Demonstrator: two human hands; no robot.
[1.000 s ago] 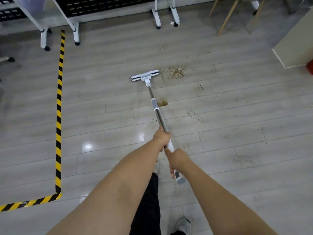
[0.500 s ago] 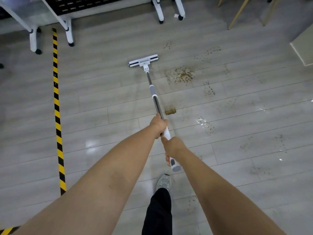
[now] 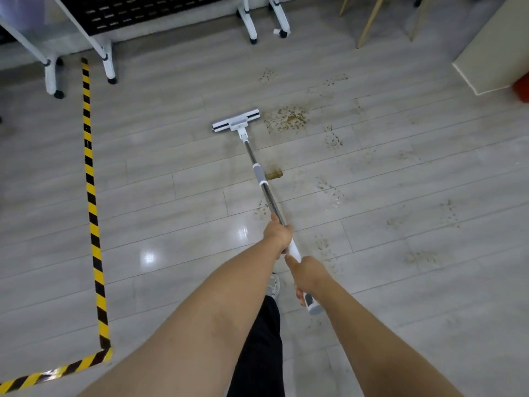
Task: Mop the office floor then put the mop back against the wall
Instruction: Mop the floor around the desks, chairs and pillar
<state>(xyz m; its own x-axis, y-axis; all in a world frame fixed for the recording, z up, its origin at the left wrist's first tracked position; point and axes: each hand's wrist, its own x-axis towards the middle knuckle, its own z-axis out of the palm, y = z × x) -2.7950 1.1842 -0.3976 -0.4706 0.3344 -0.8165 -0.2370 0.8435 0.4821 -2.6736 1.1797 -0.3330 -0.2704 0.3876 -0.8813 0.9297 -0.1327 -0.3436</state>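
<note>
Gripping the mop with both hands, the person stood over a grey plank floor. Left hand was curled round the metal shaft, just above the white grip. Right hand was curled round the handle nearer the body, with the grey end cap sticking out past the fist. The hands were close together, with a short bit of white grip showing between them.

The shaft ran up and slightly left from the hands. The mop head lay flat on the floor at the far end, set crosswise. Its right end was just beside a crumb patch; contact could not be told. A brown smear sat right next to the grey sleeve on the shaft. Faint dirty marks were scattered over the boards right of the mop.

Yellow-black tape ran down the left side, well apart from the mop, and turned a corner at lower left. Two glare spots showed on the boards left of the left hand.

White wheeled legs stood along the top, with a black panel behind them. Wooden legs were at top right. A beige board filled the right corner, with a red thing beside it, mostly cut off.

A shoe and a black trouser leg showed between the forearms.
</note>
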